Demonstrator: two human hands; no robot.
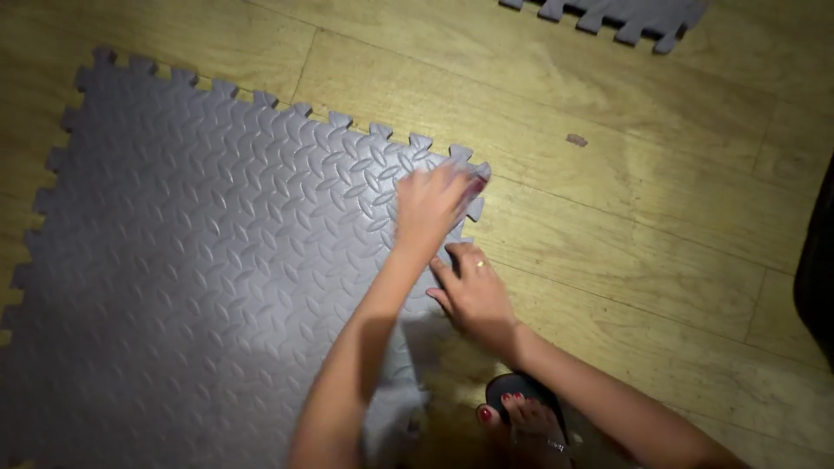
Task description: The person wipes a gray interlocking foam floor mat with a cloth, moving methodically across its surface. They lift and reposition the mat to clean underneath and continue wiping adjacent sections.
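Grey foam mat (200,278), embossed with a diamond-plate pattern and edged with interlocking teeth, lies flat on the wooden plank floor (625,200). The person's left hand (432,204) lies spread, palm down, on the mat's far right corner; it is blurred, and grips nothing. The right hand (473,295), with a ring on one finger, rests open at the mat's right edge just below, fingers pointing toward the toothed border, holding nothing.

Judgement: the step in hand appears to be pressing down or seating that corner and edge. Any further move would call for even pressure along the teeth, with both palms kept flat.

A second mat piece (621,17) of the same grey lies at the top of the view, well apart. A small brown scrap (577,140) sits on the floor between them. A foot in a dark sandal (526,417) stands beside the mat's near edge. No packages, labels or signs are visible.
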